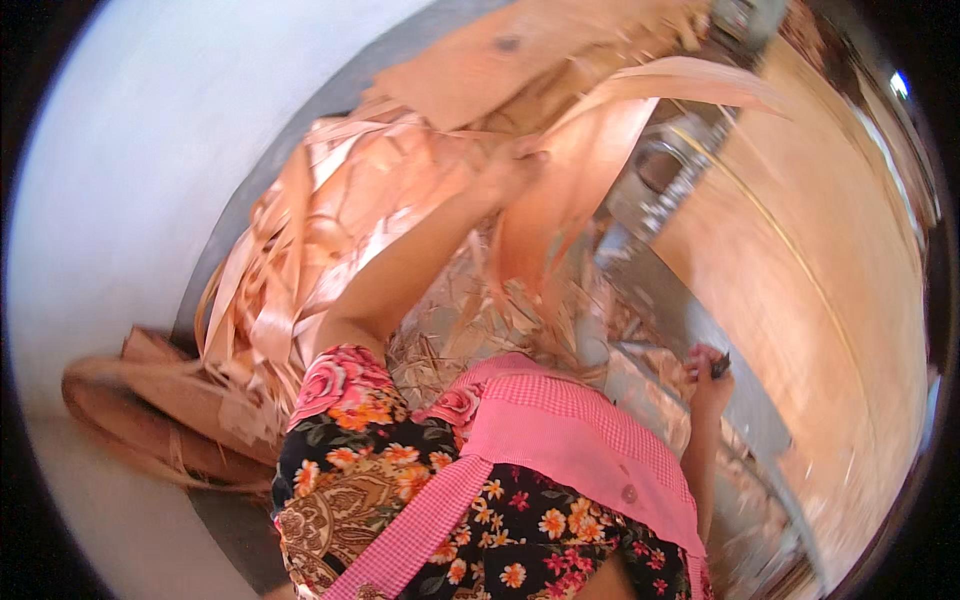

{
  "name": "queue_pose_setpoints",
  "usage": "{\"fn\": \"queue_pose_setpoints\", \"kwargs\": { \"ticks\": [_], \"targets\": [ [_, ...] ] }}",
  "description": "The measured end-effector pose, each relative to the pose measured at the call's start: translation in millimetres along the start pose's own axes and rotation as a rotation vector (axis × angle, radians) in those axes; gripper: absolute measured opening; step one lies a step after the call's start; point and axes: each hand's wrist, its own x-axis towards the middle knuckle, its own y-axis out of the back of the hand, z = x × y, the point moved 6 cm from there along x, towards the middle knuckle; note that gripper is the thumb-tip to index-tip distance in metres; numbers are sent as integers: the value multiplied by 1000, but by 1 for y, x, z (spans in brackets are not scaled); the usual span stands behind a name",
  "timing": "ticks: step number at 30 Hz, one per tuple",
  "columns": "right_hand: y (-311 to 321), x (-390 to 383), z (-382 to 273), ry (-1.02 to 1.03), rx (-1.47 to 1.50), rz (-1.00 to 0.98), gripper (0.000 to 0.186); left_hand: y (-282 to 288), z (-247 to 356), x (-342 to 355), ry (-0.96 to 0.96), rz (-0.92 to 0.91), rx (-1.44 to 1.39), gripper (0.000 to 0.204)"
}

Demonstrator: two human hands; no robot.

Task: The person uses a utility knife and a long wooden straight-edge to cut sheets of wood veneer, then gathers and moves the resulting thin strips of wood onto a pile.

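Note:
My left hand (515, 170), smeared by motion, reaches far forward and is closed on a wide, pale orange veneer strip (580, 170). The strip arches up and to the right, and its lower end hangs down beside the hand. Close by on the left is a heap of tangled veneer strips (350, 190). My right hand (706, 372) is at the right, low near my body, with its fingers curled round a small dark object (720, 366) whose kind I cannot make out.
On the right stands a large veneer sheet (800, 250), with a blurred metal machine part (665, 165) beside it. Scraps and shavings (440, 345) litter the floor. Far left lies a loop of brown strip (130, 400) against the white wall (130, 200).

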Motion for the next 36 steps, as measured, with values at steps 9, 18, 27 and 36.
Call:
{"fn": "queue_pose_setpoints", "kwargs": {
  "ticks": [9,18,27,36],
  "targets": [
    [-194,12,27,101,-32,-482,17,254,-103,94,-49,347,297,35],
    [-408,57,15,71,-233,-655,19,667,-282,-156,590,929,1037,42],
    [-558,143,9,8,-409,-828,17,637,-435,-252,1085,889,979,52],
    [-852,319,-31,-42,151,-744,13,494,-460,-64,692,685,923,59]
  ]
}}
